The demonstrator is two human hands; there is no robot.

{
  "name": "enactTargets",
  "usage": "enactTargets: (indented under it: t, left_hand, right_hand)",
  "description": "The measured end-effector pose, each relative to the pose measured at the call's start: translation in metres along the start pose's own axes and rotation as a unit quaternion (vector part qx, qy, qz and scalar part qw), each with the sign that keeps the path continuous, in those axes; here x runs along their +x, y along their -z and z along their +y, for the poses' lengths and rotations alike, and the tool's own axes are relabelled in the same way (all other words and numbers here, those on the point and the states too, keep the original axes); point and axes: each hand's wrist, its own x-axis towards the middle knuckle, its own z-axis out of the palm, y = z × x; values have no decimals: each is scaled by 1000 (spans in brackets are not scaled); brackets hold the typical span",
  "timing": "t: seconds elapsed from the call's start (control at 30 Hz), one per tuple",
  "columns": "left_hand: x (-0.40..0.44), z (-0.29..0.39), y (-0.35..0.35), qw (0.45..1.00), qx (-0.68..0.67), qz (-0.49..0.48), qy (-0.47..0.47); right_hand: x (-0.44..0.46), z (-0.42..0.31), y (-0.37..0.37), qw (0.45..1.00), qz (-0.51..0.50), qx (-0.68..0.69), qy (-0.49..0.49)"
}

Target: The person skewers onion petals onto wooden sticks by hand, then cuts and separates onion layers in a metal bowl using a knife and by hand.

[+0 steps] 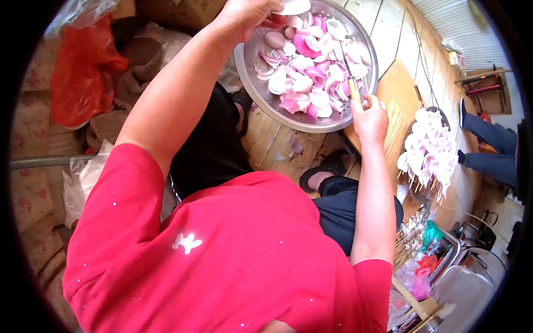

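My left hand is at the top, over the far left rim of a wide metal basin, its fingers closed on a pale onion piece. Cut pieces of purple and white onion are heaped in the basin. My right hand is closed around the yellow handle of a knife, just outside the basin's right rim. Its thin dark blade points up over the onion pieces.
Right of the basin, thin wooden skewers lie on a wooden board. Beyond them is a pile of skewered onion pieces. Another person's legs are at the far right. A red plastic bag hangs at left.
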Motion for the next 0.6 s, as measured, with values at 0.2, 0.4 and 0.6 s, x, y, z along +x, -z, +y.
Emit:
enactTargets:
  t: [0.2, 0.4, 0.6]
  left_hand:
    - [9, 3, -11, 999, 9, -40, 27]
    - [7, 7, -25, 998, 47, -38, 15]
    - [13, -4, -38, 994, 79, -79, -1]
  right_hand:
    - [16, -5, -11, 990, -93, -109, -1]
    - [7, 18, -8, 980, -150, 84, -103]
    - [-9, 29, 3, 980, -150, 106, -74]
